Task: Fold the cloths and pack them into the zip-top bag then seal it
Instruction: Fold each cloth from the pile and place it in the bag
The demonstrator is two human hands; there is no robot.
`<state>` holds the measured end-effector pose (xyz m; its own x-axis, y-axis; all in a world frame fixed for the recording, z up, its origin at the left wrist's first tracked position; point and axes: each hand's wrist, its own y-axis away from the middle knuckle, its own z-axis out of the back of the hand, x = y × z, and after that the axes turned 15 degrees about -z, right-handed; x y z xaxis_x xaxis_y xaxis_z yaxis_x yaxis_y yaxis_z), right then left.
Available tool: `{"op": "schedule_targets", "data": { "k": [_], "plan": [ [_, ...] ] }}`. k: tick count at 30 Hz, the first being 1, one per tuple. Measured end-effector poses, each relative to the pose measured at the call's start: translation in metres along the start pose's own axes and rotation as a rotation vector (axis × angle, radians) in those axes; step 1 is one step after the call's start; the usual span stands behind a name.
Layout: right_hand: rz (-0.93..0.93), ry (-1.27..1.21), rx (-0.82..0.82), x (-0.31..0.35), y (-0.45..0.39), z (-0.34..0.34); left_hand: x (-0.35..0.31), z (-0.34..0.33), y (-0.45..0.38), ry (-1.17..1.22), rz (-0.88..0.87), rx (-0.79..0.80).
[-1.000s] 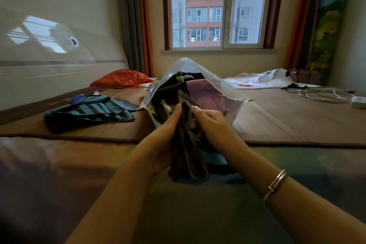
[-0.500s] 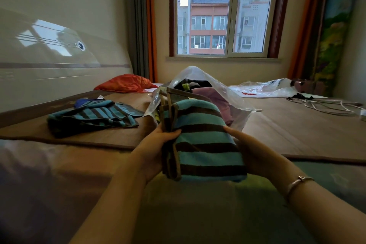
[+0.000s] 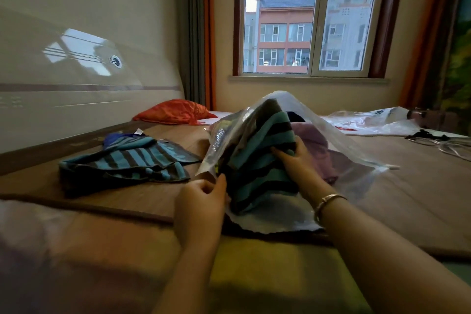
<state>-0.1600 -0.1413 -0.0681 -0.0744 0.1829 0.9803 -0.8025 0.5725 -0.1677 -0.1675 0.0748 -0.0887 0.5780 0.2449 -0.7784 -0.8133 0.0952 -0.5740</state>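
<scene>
Much of the bag's contents and the room's edges cannot be made out.

The right hand (image 3: 297,160) has its fingertips buried in the striped cloth (image 3: 257,160) inside the zip-top bag (image 3: 339,140); the darker pieces deeper in the bag are too dim to tell apart. The left hand (image 3: 201,201) covers the bag's near left edge, so its grip there is unclear. The cables (image 3: 443,144) at the far right are cut off by the frame, and the near bedding (image 3: 76,250) is blurred.

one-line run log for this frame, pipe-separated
step: insert folded striped cloth into zip-top bag | right hand: grips cloth | left hand: holds bag mouth | pending: second striped cloth, seal
</scene>
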Motion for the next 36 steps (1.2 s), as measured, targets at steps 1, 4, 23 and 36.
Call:
{"op": "schedule_targets", "data": {
  "k": [1, 4, 23, 36],
  "plan": [
    [0.048, 0.162, -0.122, -0.008, -0.010, -0.011, 0.003, 0.002, 0.000, -0.061, 0.015, -0.033],
    [0.138, 0.745, -0.487, -0.031, -0.020, -0.033, 0.012, 0.001, -0.006, -0.093, 0.090, -0.017],
    [0.395, 1.594, -0.281, -0.023, -0.089, -0.104, 0.044, -0.033, -0.023, 0.235, -0.160, 0.053],
    [0.422, 1.281, -0.082, -0.017, -0.012, -0.079, 0.048, -0.013, -0.011, 0.278, -0.024, 0.209]
  ]
}}
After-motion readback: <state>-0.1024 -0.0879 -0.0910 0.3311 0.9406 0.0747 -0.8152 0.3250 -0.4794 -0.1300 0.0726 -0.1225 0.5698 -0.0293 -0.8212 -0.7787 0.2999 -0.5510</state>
